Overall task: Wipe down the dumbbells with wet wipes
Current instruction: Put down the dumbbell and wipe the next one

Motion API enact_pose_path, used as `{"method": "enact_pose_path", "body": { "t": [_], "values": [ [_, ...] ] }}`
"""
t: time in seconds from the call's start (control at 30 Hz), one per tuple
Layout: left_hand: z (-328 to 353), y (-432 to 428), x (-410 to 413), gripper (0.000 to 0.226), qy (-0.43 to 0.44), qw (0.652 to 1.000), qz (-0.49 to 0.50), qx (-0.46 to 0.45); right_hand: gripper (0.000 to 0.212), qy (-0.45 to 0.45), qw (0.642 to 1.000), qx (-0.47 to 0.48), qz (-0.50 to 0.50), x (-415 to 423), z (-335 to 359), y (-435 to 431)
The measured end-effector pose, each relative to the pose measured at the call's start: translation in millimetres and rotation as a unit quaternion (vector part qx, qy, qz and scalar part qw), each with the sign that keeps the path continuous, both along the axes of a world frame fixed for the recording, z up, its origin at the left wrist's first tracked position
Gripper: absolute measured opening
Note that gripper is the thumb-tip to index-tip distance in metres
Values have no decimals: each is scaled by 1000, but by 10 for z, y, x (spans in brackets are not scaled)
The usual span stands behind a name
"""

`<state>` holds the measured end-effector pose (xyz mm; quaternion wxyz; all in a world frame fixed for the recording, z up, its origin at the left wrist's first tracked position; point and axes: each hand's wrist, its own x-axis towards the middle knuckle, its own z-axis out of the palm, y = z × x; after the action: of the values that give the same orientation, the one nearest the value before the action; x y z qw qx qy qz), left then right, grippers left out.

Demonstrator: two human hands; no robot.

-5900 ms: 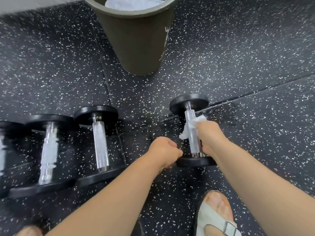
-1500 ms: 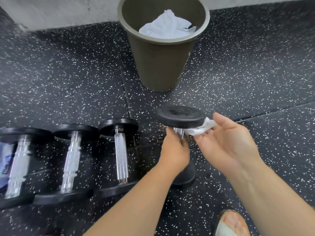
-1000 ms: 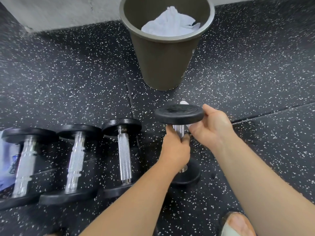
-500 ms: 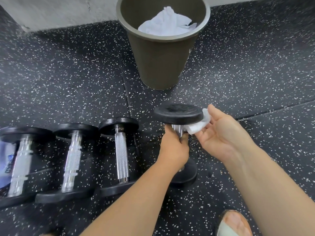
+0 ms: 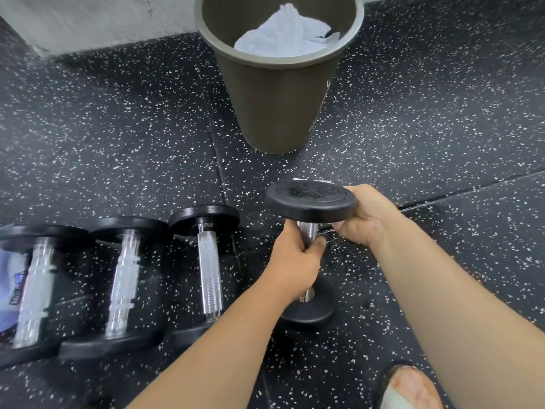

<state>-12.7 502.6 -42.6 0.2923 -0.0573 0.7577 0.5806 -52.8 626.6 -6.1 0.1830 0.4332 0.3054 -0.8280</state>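
Note:
A small black dumbbell (image 5: 311,200) stands on end on the speckled rubber floor. My left hand (image 5: 290,262) is wrapped around its chrome handle. My right hand (image 5: 364,215) curls around the right side of the upper disc, pressing a white wet wipe (image 5: 298,180) against the rim; only a thin sliver of the wipe shows behind the disc. The lower disc (image 5: 308,315) rests on the floor below my left wrist. Three more dumbbells lie in a row to the left: one nearest (image 5: 208,261), one in the middle (image 5: 124,278) and one at the edge (image 5: 32,293).
An olive bin (image 5: 280,93) with crumpled white wipes inside stands just beyond the upright dumbbell. A grey wall runs along the top left. A blue-and-white pack (image 5: 10,287) lies at the far left edge. My sandalled foot (image 5: 410,388) is at the bottom right.
My right hand has closed round the upper disc's rim with the wipe, after being opened palm-up beside it half a second ago. The left hand keeps its grip on the handle.

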Motion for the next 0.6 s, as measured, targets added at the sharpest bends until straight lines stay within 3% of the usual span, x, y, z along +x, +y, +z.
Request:
{"method": "enact_pose_path", "body": {
  "t": [0.2,0.43,0.6],
  "values": [
    [-6,-12,-25,20,13,1000,5,5,23,35,994,-5,-107,371,136,3],
    [11,26,-18,23,1,1000,10,26,25,50,995,10,-85,486,243,84],
    [-45,171,122,34,27,998,54,-31,23,24,992,9,-125,383,193,60]
  ]
}}
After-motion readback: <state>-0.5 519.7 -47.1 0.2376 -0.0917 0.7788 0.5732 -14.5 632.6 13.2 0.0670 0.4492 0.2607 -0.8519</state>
